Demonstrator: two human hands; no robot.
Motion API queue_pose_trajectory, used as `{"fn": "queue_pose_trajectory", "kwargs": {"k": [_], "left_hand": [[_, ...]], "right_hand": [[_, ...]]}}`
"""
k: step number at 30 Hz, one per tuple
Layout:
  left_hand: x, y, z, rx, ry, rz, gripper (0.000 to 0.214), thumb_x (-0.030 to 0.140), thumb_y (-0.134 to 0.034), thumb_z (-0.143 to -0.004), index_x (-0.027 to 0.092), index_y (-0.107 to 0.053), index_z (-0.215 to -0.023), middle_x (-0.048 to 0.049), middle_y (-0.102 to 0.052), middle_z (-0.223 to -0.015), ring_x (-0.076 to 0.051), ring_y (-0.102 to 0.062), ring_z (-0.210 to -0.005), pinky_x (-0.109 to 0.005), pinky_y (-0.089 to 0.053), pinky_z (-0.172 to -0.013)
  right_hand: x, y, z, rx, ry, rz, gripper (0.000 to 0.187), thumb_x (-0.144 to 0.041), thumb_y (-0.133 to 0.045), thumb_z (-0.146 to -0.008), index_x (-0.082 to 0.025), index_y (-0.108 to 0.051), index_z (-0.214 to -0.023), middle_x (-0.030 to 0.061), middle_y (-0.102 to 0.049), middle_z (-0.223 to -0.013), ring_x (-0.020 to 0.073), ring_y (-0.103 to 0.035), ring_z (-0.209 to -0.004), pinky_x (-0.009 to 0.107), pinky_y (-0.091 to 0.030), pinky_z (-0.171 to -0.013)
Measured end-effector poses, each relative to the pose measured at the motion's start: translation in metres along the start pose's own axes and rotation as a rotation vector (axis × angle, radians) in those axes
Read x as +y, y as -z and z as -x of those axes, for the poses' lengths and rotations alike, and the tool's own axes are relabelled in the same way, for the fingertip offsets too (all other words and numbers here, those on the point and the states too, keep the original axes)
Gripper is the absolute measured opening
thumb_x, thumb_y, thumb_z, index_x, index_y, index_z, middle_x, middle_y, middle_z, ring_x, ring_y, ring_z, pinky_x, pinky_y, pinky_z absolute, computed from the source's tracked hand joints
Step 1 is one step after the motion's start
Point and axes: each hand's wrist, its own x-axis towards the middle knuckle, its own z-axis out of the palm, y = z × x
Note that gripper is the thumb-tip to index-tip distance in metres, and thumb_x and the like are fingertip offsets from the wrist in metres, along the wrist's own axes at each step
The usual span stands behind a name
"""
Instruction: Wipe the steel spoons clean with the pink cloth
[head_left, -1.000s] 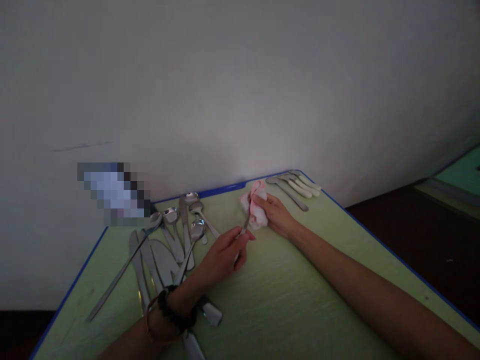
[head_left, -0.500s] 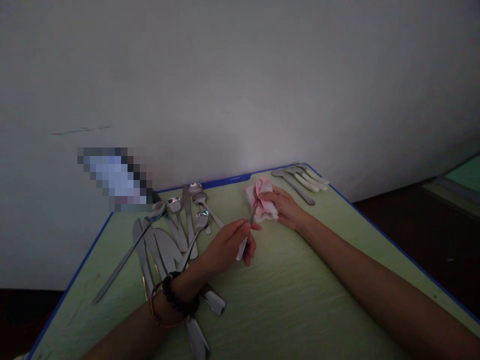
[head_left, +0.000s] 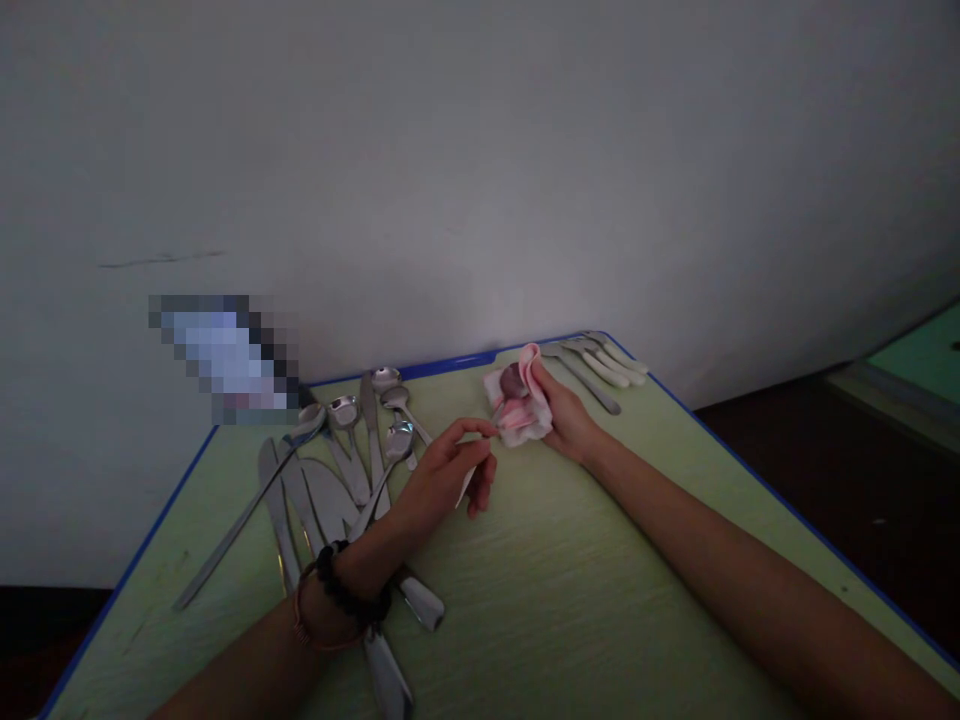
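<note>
My left hand (head_left: 461, 465), with a black bead bracelet at the wrist, is closed on the handle of a metal spoon (head_left: 513, 381). The bowl of that spoon rests against a pink and white cloth (head_left: 517, 425), and much of the handle is hidden by my fingers. Gripped in my right hand (head_left: 564, 418), the cloth is folded up beside the spoon's bowl. Under and beyond my left forearm lie several pieces of cutlery, among them a shiny spoon (head_left: 400, 437), a long-handled spoon (head_left: 240, 525) and a table knife (head_left: 276, 500).
At the table's far right corner, several pieces with white handles (head_left: 611, 368) lie beside an all-metal piece (head_left: 589, 382). A blurred-out device with a lit screen (head_left: 225, 355) leans against the wall at the back left. The green table (head_left: 570, 590) has a blue edge.
The spoon's bowl has turned, now showing its broad face against the cloth. My right hand has folded the cloth up higher. The fingers of my left hand have shifted along the handle.
</note>
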Motion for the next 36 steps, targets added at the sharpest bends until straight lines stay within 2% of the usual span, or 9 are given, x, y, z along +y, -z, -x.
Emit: {"fn": "queue_pose_trajectory", "kwargs": {"k": [4,9,11,14,19,23,31,33,36], "left_hand": [[0.002,0.000,0.001,-0.028,-0.017,0.044,0.031,0.042,-0.052,-0.080,0.015,-0.050,-0.094,0.0064,-0.052,-0.057,-0.007,-0.047,-0.039,-0.018,-0.036,-0.036],[0.001,0.000,0.000,-0.033,0.013,0.034,0.032,0.044,-0.056,-0.078,0.015,-0.051,-0.089,0.0074,-0.048,-0.056,-0.006,-0.046,-0.038,-0.017,-0.033,-0.036],[-0.001,0.001,0.000,-0.048,0.029,0.032,0.030,0.044,-0.055,-0.079,0.016,-0.051,-0.087,0.0083,-0.045,-0.054,-0.006,-0.045,-0.038,-0.016,-0.032,-0.036],[-0.003,0.003,0.000,-0.059,0.037,-0.003,0.028,0.045,-0.051,-0.083,0.016,-0.051,-0.082,0.0094,-0.039,-0.049,-0.005,-0.041,-0.036,-0.016,-0.028,-0.036],[-0.004,0.002,0.003,-0.084,0.044,-0.181,0.029,0.044,-0.045,-0.085,0.017,-0.052,-0.078,0.0096,-0.038,-0.043,-0.005,-0.034,-0.034,-0.016,-0.024,-0.036],[-0.001,-0.002,0.007,-0.145,0.062,-0.358,0.029,0.041,-0.043,-0.086,0.016,-0.055,-0.076,0.0095,-0.037,-0.042,-0.005,-0.029,-0.036,-0.017,-0.023,-0.039],[-0.001,-0.005,0.008,-0.161,0.041,-0.438,0.029,0.040,-0.044,-0.085,0.016,-0.056,-0.074,0.0083,-0.035,-0.047,-0.007,-0.028,-0.042,-0.019,-0.022,-0.042],[-0.001,-0.005,0.009,-0.167,0.025,-0.451,0.027,0.039,-0.045,-0.085,0.016,-0.056,-0.075,0.0080,-0.036,-0.048,-0.007,-0.029,-0.042,-0.018,-0.023,-0.042],[0.001,-0.006,0.010,-0.188,-0.018,-0.509,0.023,0.035,-0.047,-0.084,0.016,-0.057,-0.075,0.0073,-0.039,-0.051,-0.007,-0.033,-0.045,-0.019,-0.026,-0.044]], "right_hand": [[-0.004,0.001,-0.002,-0.046,0.037,-0.025,0.048,-0.064,-0.046,-0.080,-0.019,-0.061,-0.076,0.0035,-0.066,-0.064,0.0156,-0.060,-0.054,0.027,-0.047,-0.051],[-0.008,0.002,-0.005,-0.024,0.063,-0.059,0.050,-0.065,-0.043,-0.079,-0.019,-0.063,-0.086,0.0048,-0.067,-0.070,0.0202,-0.063,-0.063,0.030,-0.048,-0.051],[-0.009,0.001,-0.004,-0.010,0.048,-0.083,0.047,-0.061,-0.045,-0.081,-0.019,-0.063,-0.090,0.0048,-0.068,-0.070,0.0204,-0.064,-0.064,0.031,-0.049,-0.052],[-0.007,0.001,0.000,-0.025,0.063,-0.081,0.036,-0.047,-0.057,-0.079,-0.020,-0.061,-0.102,0.0027,-0.068,-0.074,0.0183,-0.064,-0.064,0.029,-0.051,-0.054],[0.001,0.006,0.004,-0.115,0.069,0.059,0.053,-0.025,-0.072,-0.068,-0.023,-0.054,-0.118,-0.0004,-0.069,-0.078,0.0127,-0.063,-0.059,0.023,-0.051,-0.052],[0.005,0.009,0.005,-0.164,0.048,0.210,0.046,-0.029,-0.073,-0.067,-0.018,-0.058,-0.109,0.0001,-0.069,-0.071,0.0106,-0.061,-0.050,0.020,-0.049,-0.047],[0.004,0.000,0.010,-0.157,0.104,0.343,0.032,-0.044,-0.070,-0.068,-0.015,-0.059,-0.079,-0.0004,-0.065,-0.059,0.0106,-0.056,-0.042,0.020,-0.044,-0.040],[0.005,-0.002,0.009,-0.113,0.143,0.355,0.032,-0.046,-0.068,-0.070,-0.016,-0.058,-0.075,-0.0014,-0.062,-0.056,0.0090,-0.052,-0.040,0.019,-0.039,-0.038],[0.008,-0.004,0.005,0.077,0.244,0.295,0.033,-0.047,-0.069,-0.069,-0.017,-0.055,-0.068,-0.0039,-0.056,-0.052,0.0066,-0.044,-0.039,0.019,-0.032,-0.037]]}}
